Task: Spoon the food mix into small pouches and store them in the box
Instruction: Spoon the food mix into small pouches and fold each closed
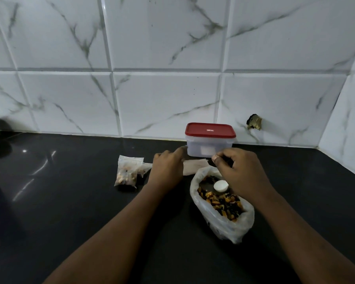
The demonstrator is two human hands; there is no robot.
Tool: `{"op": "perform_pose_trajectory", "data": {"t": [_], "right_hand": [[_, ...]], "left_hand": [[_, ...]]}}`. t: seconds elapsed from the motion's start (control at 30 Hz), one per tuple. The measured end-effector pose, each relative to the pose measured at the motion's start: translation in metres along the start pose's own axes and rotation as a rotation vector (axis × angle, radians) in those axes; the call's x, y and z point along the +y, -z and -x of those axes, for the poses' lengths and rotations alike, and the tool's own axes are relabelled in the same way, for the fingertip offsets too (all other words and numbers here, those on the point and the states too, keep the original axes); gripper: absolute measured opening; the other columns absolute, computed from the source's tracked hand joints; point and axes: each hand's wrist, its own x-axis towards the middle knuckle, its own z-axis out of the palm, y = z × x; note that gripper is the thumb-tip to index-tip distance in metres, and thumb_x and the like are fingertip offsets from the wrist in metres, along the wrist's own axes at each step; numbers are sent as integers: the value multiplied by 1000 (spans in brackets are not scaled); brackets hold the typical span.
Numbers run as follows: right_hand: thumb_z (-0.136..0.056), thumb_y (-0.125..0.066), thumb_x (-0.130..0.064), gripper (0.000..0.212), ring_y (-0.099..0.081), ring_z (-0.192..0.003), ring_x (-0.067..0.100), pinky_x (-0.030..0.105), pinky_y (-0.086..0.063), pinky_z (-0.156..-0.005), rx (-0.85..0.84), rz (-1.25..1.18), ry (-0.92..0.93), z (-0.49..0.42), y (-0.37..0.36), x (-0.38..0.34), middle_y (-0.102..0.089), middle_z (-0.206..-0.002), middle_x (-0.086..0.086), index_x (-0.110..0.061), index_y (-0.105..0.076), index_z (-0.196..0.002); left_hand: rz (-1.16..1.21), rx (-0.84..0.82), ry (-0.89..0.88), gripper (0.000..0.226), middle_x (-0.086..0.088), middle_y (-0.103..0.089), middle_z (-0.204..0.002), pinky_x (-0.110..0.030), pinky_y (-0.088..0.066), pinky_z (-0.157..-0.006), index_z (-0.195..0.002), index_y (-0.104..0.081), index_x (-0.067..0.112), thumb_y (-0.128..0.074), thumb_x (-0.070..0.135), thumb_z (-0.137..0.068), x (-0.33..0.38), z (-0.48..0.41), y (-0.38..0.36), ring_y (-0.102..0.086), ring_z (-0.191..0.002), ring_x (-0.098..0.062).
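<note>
Tiled wall behind, dark table in front; everything is gathered in the middle, within easy reach.

Big plastic bag lies near the right forearm, its mouth rolled open and turned up. We judge this keeps the food mix open to the spoon and stops it spilling.

Box stands at the back against the wall with its red lid on. It is parked out of the working space, and we see no pouch going into it yet.

Left hand lies palm down over the left end of the empty pouch, probably pinning it flat. Its fingers are blurred, so we cannot tell whether they grip.

Right hand hovers over the bag mouth just beside the pouch's right end, fingers curled and thumb near the fingertips. We cannot tell whether it pinches the pouch edge.

Filled pouches, two as far as we can make out, sit to the left, apart from the bag. We take this as a done pile waiting for the box.

The empty pouch lies flat between bag and box.

Spoon, a white piece, rests in the mix, left where it is next needed.
</note>
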Motion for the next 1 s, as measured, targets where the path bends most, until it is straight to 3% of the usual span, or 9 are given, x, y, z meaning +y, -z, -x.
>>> {"op": "perform_pose_trajectory", "data": {"t": [0.1,0.17,0.23,0.3,0.4,0.53,0.63,0.8,1.0], "right_hand": [[-100,-64,-21,13,-64,-83,4,26,-53,-73,62,-30,2,-2,-1,2,-70,-90,-8,-15,-76,-102],[-100,-65,-19,14,-64,-92,3,20,-52,-79,82,-54,8,-2,-1,1,-70,-102,-7,-15,-73,-111],[-99,-68,-19,21,-62,-97,-1,10,-50,-79,59,-107,35,-1,-2,-1,-68,-110,-9,-19,-70,-120],[-97,-72,-24,28,-62,-100,-1,12,-52,-81,-13,-157,58,2,-6,-5,-64,-115,-13,-25,-68,-125],[-95,-74,-30,32,-64,-100,1,20,-56,-82,-61,-178,68,5,-12,-11,-64,-115,-16,-24,-67,-126],[-96,-73,-23,22,-71,-96,2,22,-60,-81,-7,-327,40,5,-10,-14,-73,-104,-13,-20,-70,-118],[-96,-71,-22,24,-73,-96,4,22,-60,-82,38,-383,30,4,-6,-11,-75,-104,-11,-21,-74,-120],[-96,-72,-13,25,-74,-97,8,22,-60,-80,39,-492,-42,1,-7,-8,-76,-106,-5,-18,-78,-120],[-95,-73,-8,24,-75,-91,11,24,-60,-79,8,-536,-71,-1,-6,-6,-78,-95,-2,-16,-80,-116]], "left_hand": [[57,280,53,40,-13,-75,-97,-44,-50,-77,-133,-63,10,-56,6,-94,3,-1,15,-65,-91,-37],[242,355,152,38,-5,-75,-100,-38,-52,-77,-137,-59,15,-56,9,-100,14,0,30,-66,-92,-25],[541,335,297,37,5,-74,-98,-28,-54,-73,-137,-57,23,-60,12,-102,30,3,43,-68,-85,-9],[829,299,368,35,5,-76,-92,-27,-58,-71,-131,-59,25,-64,9,-99,44,9,51,-71,-80,-5],[1120,205,351,34,-7,-78,-92,-39,-64,-80,-126,-60,19,-66,2,-98,60,14,57,-77,-87,-20],[1442,78,360,37,-20,-76,-103,-38,-62,-83,-128,-60,12,-72,2,-94,70,13,59,-76,-96,-31],[1510,28,362,43,-20,-73,-112,-43,-61,-92,-128,-62,7,-77,-2,-89,69,14,56,-73,-105,-35],[1549,15,367,49,-18,-72,-99,-44,-61,-93,-132,-60,4,-76,-8,-86,66,14,55,-74,-96,-31],[1490,20,360,48,-27,-73,-105,-50,-60,-95,-131,-61,5,-78,-4,-87,67,15,54,-74,-98,-36]]}}
